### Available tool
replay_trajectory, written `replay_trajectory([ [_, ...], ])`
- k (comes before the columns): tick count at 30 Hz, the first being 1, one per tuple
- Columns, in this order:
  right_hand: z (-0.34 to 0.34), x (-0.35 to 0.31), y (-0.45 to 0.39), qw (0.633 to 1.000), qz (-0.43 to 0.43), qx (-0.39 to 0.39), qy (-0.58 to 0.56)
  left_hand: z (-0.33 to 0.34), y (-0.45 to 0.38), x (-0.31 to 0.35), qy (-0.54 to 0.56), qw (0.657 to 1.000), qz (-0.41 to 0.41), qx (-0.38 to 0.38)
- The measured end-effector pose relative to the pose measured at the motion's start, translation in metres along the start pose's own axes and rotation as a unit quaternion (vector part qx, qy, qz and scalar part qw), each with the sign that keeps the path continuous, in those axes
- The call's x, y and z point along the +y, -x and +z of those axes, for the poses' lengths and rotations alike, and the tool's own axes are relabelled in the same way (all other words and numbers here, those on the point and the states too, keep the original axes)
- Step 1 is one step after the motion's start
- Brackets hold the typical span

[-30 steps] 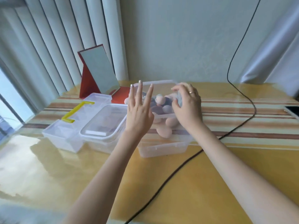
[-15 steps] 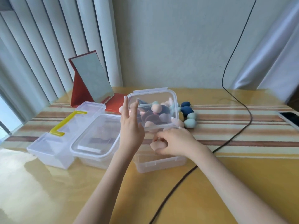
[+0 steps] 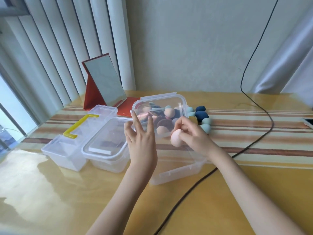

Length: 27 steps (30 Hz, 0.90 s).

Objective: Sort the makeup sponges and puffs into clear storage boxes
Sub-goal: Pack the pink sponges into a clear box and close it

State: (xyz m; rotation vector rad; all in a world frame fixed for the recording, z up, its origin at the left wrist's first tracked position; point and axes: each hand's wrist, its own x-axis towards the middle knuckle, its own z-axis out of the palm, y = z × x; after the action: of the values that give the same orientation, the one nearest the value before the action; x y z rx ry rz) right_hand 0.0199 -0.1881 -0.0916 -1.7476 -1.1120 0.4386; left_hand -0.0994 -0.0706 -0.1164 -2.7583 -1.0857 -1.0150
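Observation:
A clear storage box (image 3: 177, 172) stands open in front of me. Its clear lid (image 3: 160, 102) is tilted up on edge, and the straight fingers of my left hand (image 3: 142, 141) rest against its left side. My right hand (image 3: 193, 134) pinches a pale pink makeup sponge (image 3: 176, 138) just above the box's far part. Through the lid I see a pile of pink and dark sponges and puffs (image 3: 169, 112) on the table behind it. Dark blue sponges (image 3: 201, 114) and teal sponges (image 3: 205, 127) lie to the pile's right.
A closed clear box (image 3: 105, 146) and a clear case with a yellow handle (image 3: 71, 133) sit to the left. A red folding mirror (image 3: 103, 83) stands behind them. A black cable (image 3: 186, 192) runs past the open box. A phone (image 3: 309, 122) lies at the right edge.
My right hand left the lid, dropped to a pink sponge at the box and now holds it a little higher. My left hand stays against the raised lid.

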Motion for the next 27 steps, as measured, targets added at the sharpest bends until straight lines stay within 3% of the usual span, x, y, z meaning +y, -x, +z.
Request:
replay_trajectory([
  [3,-0.003,0.001,-0.008,0.997,0.004,0.013,-0.074,-0.005,-0.009,0.0,0.142,0.986,0.074,0.043],
  [4,-0.005,0.001,-0.011,0.995,0.003,0.013,-0.102,-0.007,-0.013,0.002,0.239,0.966,0.101,0.008],
  [6,-0.006,-0.002,-0.017,0.99,-0.007,-0.002,-0.14,-0.017,-0.021,0.013,0.433,0.882,0.102,-0.155],
  [7,-0.007,-0.003,-0.02,0.989,-0.013,-0.009,-0.144,-0.018,-0.024,0.019,0.482,0.845,0.085,-0.216],
  [8,-0.009,-0.003,-0.023,0.989,-0.018,-0.011,-0.143,-0.015,-0.026,0.025,0.502,0.83,0.072,-0.234],
  [10,-0.015,0.0,-0.031,0.987,-0.001,0.03,-0.16,-0.006,-0.03,0.029,0.508,0.836,0.032,-0.207],
  [12,-0.03,0.011,-0.038,0.975,0.027,0.138,-0.174,0.003,-0.032,0.026,0.509,0.841,-0.023,-0.181],
  [14,-0.047,0.03,-0.042,0.969,0.043,0.223,-0.098,0.01,-0.032,0.023,0.524,0.829,-0.065,-0.186],
  [15,-0.053,0.043,-0.043,0.974,0.055,0.219,-0.03,0.011,-0.032,0.022,0.527,0.825,-0.075,-0.19],
  [18,-0.051,0.071,-0.044,0.984,0.068,0.056,0.157,0.011,-0.032,0.023,0.519,0.831,-0.067,-0.187],
  [20,-0.046,0.072,-0.044,0.964,0.055,-0.045,0.255,0.011,-0.031,0.023,0.497,0.846,-0.05,-0.185],
  [27,-0.047,0.058,-0.04,0.921,0.097,-0.147,0.347,0.009,-0.029,0.024,0.474,0.862,-0.03,-0.176],
])
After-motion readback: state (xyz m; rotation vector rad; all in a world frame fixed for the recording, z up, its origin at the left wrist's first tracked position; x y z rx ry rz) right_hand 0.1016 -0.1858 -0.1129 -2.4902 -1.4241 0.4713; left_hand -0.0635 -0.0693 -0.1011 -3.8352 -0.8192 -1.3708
